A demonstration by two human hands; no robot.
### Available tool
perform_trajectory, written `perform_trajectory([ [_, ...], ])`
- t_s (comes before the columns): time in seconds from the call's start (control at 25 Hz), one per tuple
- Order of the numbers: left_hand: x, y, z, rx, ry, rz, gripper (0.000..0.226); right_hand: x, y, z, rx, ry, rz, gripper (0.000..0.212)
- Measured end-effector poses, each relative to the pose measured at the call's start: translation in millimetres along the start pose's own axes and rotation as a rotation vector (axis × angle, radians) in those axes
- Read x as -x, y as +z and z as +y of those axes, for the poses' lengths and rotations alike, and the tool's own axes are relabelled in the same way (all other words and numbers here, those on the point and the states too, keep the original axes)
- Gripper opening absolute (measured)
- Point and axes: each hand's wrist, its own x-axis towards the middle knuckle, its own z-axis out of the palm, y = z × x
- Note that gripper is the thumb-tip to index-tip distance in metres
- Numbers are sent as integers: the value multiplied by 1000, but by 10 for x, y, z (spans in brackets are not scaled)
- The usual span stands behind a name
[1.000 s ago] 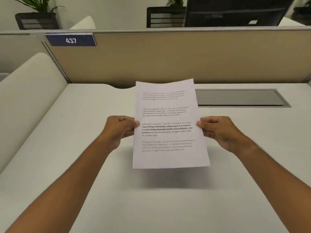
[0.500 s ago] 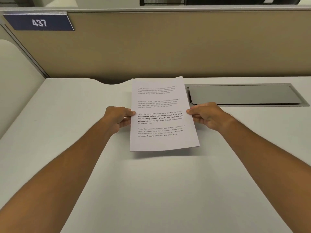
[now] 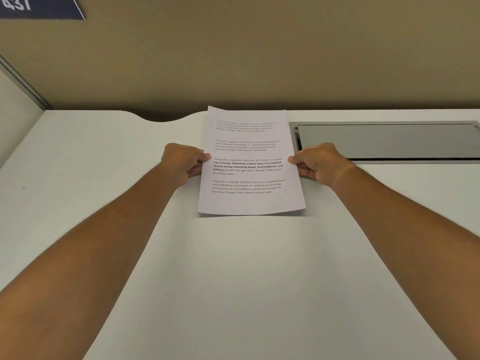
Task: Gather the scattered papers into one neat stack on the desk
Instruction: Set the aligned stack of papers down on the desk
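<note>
Pinching the side edges of the papers (image 3: 249, 162), the left hand (image 3: 183, 161) and right hand (image 3: 318, 162) have thumbs on top and fingers curled underneath. That printed stack sits mid-frame, low over the white desk (image 3: 246, 281), just left of a gray metal panel (image 3: 389, 141).

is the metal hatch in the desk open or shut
Shut. The metal hatch lies flat in its frame, level with the desk, right of the papers; only a thin dark gap shows along its edges.
</note>
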Motion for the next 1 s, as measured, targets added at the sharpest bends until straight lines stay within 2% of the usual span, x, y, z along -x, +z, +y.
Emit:
perform_trajectory([
  [0.44,-153,124,42,-236,91,181,21,-139,58,-39,121,-52,91,20],
  [0.6,-203,130,36,-311,109,204,30,-136,85,-27,189,-77,112,26],
  [1.0,-230,140,38,-417,136,238,31,-104,122,-46,262,-106,159,36],
])
